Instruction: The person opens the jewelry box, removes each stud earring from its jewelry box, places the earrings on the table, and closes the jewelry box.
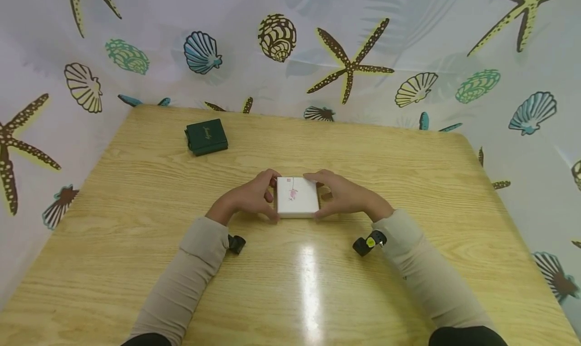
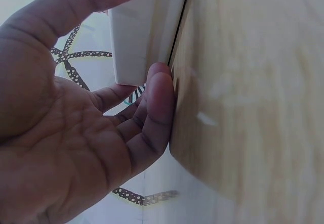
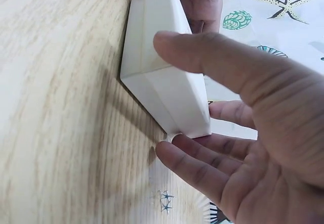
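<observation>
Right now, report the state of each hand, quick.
Left hand: holding the white box at its left side.
Right hand: holding the same box at its right side.

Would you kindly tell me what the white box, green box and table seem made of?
White box: probably cardboard, smooth and fairly matte, with crisp edges and a printed pink design.
Green box: perhaps covered cardboard, finish too small to judge; flat faces and gold-coloured lettering show.
Table: wood or wood-look laminate, somewhat glossy, given the grain and bright reflection.
</observation>
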Demonstrator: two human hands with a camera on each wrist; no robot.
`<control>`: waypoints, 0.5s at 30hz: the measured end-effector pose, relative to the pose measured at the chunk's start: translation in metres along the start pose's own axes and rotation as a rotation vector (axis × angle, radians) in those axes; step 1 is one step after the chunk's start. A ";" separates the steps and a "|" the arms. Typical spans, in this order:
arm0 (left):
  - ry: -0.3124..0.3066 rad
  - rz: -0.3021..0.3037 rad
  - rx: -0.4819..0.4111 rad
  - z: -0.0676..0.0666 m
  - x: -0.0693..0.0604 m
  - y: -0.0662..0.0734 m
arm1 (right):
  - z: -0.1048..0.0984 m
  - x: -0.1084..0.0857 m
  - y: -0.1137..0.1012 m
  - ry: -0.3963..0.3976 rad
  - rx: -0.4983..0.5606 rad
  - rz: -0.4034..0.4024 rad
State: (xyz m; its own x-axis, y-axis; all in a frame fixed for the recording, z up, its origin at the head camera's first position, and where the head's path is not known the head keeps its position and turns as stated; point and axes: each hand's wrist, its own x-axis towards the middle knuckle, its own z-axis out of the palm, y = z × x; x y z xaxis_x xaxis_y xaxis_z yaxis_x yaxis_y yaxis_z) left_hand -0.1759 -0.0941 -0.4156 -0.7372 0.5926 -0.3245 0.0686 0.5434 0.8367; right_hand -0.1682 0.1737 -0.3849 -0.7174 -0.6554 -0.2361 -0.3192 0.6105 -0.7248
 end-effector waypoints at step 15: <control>0.002 0.022 0.015 -0.001 -0.001 0.000 | 0.003 0.001 0.002 -0.022 0.026 -0.016</control>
State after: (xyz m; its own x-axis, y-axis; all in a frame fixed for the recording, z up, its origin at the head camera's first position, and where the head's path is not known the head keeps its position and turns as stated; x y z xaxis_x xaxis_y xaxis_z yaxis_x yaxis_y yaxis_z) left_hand -0.1761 -0.0951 -0.4149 -0.7370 0.6030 -0.3052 0.0947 0.5393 0.8368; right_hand -0.1679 0.1727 -0.3889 -0.6982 -0.6750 -0.2386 -0.3142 0.5884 -0.7450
